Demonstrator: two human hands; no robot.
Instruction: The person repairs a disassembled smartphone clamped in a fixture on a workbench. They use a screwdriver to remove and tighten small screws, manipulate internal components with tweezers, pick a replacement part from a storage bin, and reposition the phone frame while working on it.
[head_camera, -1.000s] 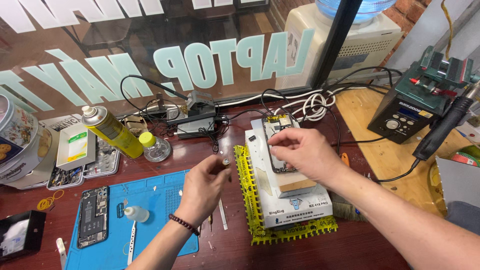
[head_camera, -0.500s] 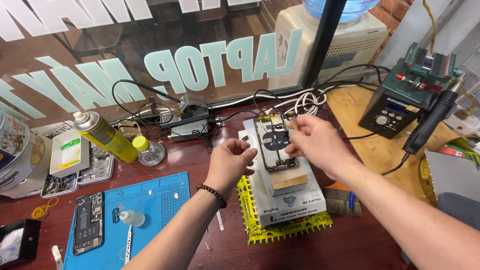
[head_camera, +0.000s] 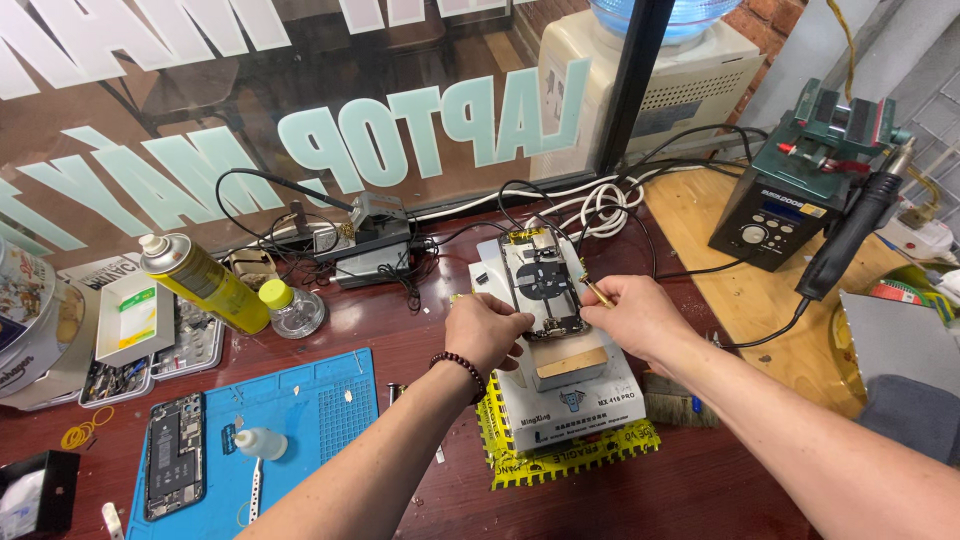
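Observation:
An opened phone body (head_camera: 543, 283) lies flat on a white box-shaped heating pad (head_camera: 570, 400), which rests on a yellow mat (head_camera: 520, 462). My left hand (head_camera: 486, 335) presses against the phone's left lower edge, fingers curled on it. My right hand (head_camera: 640, 318) pinches a thin brass-coloured tool (head_camera: 597, 292) whose tip touches the phone's right edge. A wooden block (head_camera: 572, 362) sits just below the phone on the pad.
A blue work mat (head_camera: 310, 410) at left carries another opened phone (head_camera: 175, 468) and a small dropper bottle (head_camera: 262, 443). A yellow spray can (head_camera: 200, 281), small jar (head_camera: 290, 308), parts tray (head_camera: 125, 345), black power adapter (head_camera: 375, 255) and a soldering station (head_camera: 790, 205) at right surround the area.
My left hand has come up from the blue mat's edge to the phone's left side. My right hand slid from on top of the phone to its right edge with the tool.

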